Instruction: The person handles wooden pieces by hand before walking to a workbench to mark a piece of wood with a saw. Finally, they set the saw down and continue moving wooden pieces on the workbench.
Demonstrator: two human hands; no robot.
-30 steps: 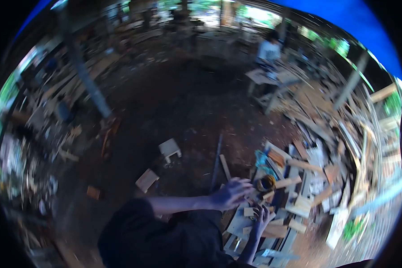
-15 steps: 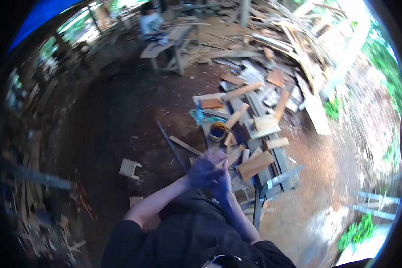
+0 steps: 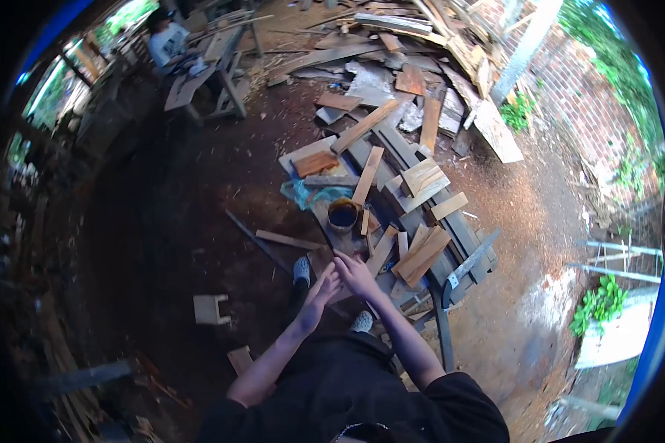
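Your left hand (image 3: 319, 289) and right hand (image 3: 357, 275) meet palm to palm, fingers extended and loose, over the near edge of a low pile of wood offcuts (image 3: 420, 255). Neither hand grasps anything; both are empty and released. Just beyond your fingertips, toward the far side, stands a small round can (image 3: 343, 215) holding dark liquid, with a short wooden stick (image 3: 364, 221) leaning beside it. Farther past the can lies a crumpled teal cloth (image 3: 303, 195). To the right of your right hand, short planks rest across grey metal bars (image 3: 465, 262). Judged from the layout, the pieces lie unsorted and the can untouched, so most work remains. Another person (image 3: 167, 40) sits well apart at a bench.
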